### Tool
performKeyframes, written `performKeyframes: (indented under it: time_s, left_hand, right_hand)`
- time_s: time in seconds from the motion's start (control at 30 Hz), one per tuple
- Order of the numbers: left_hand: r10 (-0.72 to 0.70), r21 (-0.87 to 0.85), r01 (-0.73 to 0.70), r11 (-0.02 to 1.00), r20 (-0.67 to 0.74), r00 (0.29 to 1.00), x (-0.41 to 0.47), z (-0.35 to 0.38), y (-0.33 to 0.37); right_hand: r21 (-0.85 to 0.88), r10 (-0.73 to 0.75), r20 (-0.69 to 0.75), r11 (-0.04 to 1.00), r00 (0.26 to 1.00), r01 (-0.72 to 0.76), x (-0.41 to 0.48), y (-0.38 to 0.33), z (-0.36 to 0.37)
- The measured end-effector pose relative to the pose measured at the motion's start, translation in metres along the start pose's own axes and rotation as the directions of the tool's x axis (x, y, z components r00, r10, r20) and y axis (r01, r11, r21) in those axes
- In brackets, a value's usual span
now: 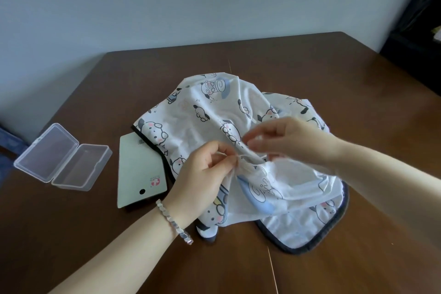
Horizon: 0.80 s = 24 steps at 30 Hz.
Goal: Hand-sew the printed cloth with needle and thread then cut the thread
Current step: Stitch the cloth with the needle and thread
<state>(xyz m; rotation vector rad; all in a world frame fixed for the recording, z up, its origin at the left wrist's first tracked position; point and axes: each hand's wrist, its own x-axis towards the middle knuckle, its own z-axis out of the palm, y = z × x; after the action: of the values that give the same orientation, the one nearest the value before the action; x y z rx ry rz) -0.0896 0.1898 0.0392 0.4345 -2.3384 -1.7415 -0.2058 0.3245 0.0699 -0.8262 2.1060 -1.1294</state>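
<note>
A white cloth (210, 107) printed with cartoon dogs and edged in dark trim lies bunched on the brown table (310, 64). My left hand (205, 174) pinches a gathered fold of the cloth near its middle, thumb against forefinger. My right hand (286, 141) hovers just right of that fold, blurred, its fingers curled close together at the tips. A thin pale thread seems to run between the two hands. The needle is too small to make out. No scissors are in view.
A clear plastic case (63, 157) lies open at the left. A pale green card (139, 169) with a hole lies flat beside the cloth, partly under its edge. A bracelet circles my left wrist. The table's far edge meets a grey wall.
</note>
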Motion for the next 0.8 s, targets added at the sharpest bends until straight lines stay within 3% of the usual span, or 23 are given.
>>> performKeyframes:
  time_s: [0.07,0.23,0.37,0.57,0.8]
  left_hand:
    - [0.013,0.006,-0.013,1.000,-0.002,1.000,0.000,0.001,0.001]
    - [0.019,0.016,-0.020,1.000,0.034,0.999,-0.002,-0.001,0.001]
    - [0.059,0.046,-0.061,0.997,0.041,0.997,-0.004,-0.002,0.001]
    - [0.069,0.035,-0.072,0.997,0.079,0.994,-0.008,-0.001,0.004]
    - [0.090,0.059,-0.095,0.994,0.092,0.992,-0.009,-0.003,0.003]
  right_hand:
    - [-0.040,-0.003,0.077,0.999,0.997,0.006,-0.005,-0.002,0.009]
    - [-0.004,0.025,0.043,1.000,0.999,-0.025,0.000,0.003,0.010]
    - [0.042,0.119,-0.184,0.993,0.976,-0.113,0.010,0.014,0.000]
    - [-0.177,0.135,-0.452,0.955,0.882,-0.237,0.023,0.040,-0.021]
    - [-0.379,-0.019,-0.525,0.900,0.851,-0.214,0.014,0.042,-0.023]
